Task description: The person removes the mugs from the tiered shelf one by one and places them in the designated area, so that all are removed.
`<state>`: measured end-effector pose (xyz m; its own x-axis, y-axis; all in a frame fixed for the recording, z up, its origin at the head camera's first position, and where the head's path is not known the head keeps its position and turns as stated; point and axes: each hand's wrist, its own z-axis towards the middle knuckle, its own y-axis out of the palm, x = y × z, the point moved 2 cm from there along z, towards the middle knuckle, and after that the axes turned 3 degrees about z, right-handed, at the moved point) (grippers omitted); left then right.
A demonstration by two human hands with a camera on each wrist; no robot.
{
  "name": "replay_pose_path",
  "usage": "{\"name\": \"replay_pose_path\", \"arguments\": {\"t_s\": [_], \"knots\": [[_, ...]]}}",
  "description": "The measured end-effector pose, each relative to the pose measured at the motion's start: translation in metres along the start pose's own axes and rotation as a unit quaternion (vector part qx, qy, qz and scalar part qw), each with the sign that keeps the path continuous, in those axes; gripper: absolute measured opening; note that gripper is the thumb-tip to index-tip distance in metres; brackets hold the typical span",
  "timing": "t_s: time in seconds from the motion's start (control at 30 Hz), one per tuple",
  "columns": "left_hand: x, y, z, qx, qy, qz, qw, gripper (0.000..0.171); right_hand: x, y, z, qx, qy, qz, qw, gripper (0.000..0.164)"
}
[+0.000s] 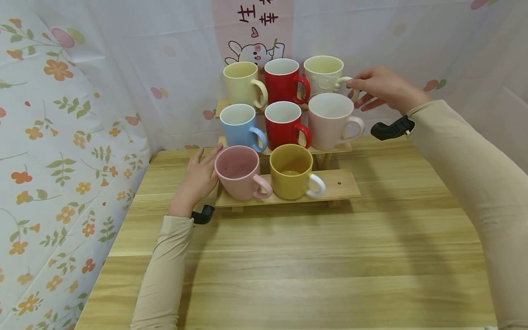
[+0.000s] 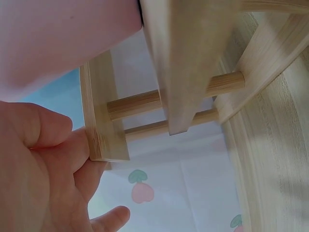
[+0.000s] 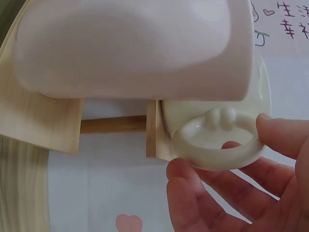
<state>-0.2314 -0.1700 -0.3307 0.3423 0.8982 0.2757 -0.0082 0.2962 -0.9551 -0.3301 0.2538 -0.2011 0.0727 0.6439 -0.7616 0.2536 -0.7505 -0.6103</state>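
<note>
At the upper right of the rack, my right hand (image 1: pixel 381 87) pinches the handle of a pale cream mug with a raised pattern (image 1: pixel 323 75). In the right wrist view the thumb presses on this rounded handle (image 3: pixel 217 157), with fingers around its lower side. The mug stands on the top tier, partly behind a pale pink mug (image 1: pixel 330 121). My left hand (image 1: pixel 200 176) has its fingers spread at the left end of the wooden rack (image 1: pixel 346 183). Its fingertips touch the end of a tier board (image 2: pixel 104 140), beside a pink mug (image 1: pixel 237 172).
A plain cream mug (image 1: pixel 241 85) and a red mug (image 1: pixel 282 82) share the top tier. Below stand a light blue mug (image 1: pixel 239 128) and another red mug (image 1: pixel 283 126). A mustard mug (image 1: pixel 290 176) with a white handle is on the bottom tier. Patterned cloth (image 1: pixel 165 68) hangs behind the wooden table (image 1: pixel 288 266).
</note>
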Motion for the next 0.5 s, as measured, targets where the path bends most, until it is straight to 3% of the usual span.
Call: {"name": "replay_pose_path", "arguments": {"t_s": [0.23,0.5], "knots": [[-0.0004,0.0002,0.0007,0.001,0.002,0.0,1.0,0.047,-0.002,0.0013,0.0037,-0.006,-0.005,-0.021,1.0,0.05],[-0.0006,0.0005,0.0004,-0.002,0.0,0.0,1.0,0.048,-0.0021,0.0055,0.0026,0.002,-0.015,0.034,0.999,0.039]]}}
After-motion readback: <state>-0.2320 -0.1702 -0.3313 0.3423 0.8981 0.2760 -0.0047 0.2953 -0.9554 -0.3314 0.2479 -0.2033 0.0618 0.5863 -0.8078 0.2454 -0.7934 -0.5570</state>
